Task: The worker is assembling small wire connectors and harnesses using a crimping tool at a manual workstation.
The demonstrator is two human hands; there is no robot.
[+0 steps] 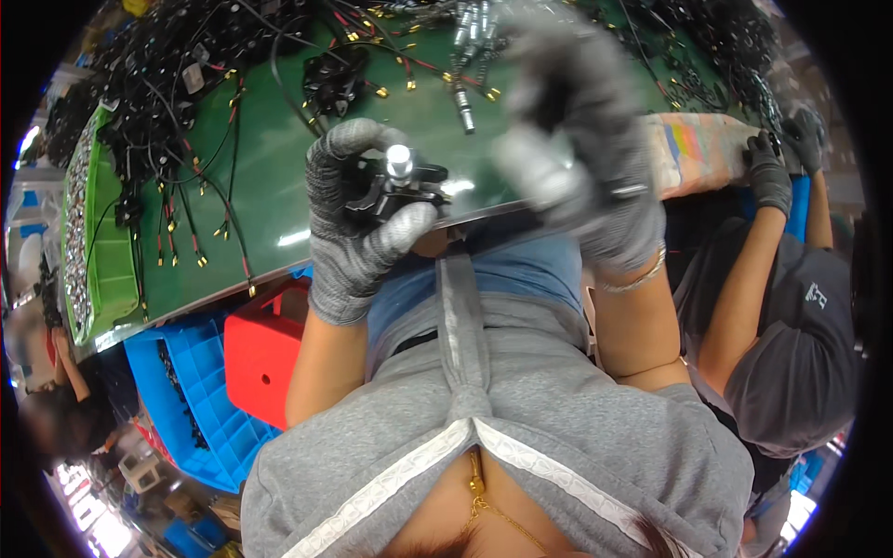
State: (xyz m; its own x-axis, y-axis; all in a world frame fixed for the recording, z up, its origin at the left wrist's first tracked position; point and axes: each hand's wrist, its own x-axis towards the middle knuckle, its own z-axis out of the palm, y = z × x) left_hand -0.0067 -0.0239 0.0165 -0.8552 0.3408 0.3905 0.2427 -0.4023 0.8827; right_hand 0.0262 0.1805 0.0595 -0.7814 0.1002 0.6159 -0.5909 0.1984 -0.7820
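Note:
My left hand (349, 223), in a grey knit glove, is closed around a black plastic part (379, 197) near the table's front edge. A shiny silver metal cylinder (400, 163) stands up from that part, between thumb and fingers. My right hand (591, 158), gloved in the same way, is lifted over the table to the right and smeared by motion. Whether its fingers hold anything does not show. Beyond the hands, silver metal cylinder fittings (467, 107) lie on the green table (288, 200).
Black cables with gold-coloured ends (191, 186) are heaped across the back and left. A green bin of small metal pieces (102, 251) stands at the left edge. Below are a blue crate (219, 437) and a red box (265, 358). A co-worker (781, 307) works close on the right, beside a taped package (698, 153).

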